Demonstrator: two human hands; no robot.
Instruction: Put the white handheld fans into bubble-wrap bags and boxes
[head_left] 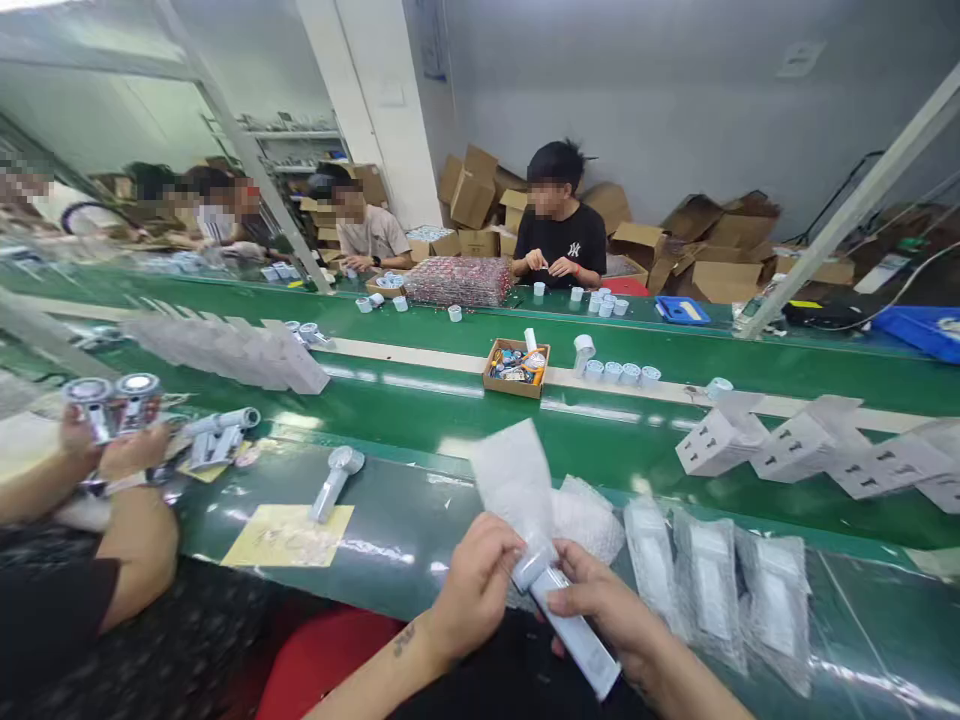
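Sliding bubble wrap on, looks like: left hand [480, 572] is pinching the bubble-wrap sleeve [514, 478] near the neck, right hand [600, 595] has the shower-head-shaped fixture [581, 640] gripped by its handle, over the near bench edge [405, 570]. Head end seems covered, handle's still bare, so I'd call it halfway. Three wrapped fixtures [711, 580] sit to the right; one bare fixture [330, 495] off left looks left to do.

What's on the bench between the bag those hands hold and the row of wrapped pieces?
Some bubble wrap, partly behind the right hand, as the head view shows.
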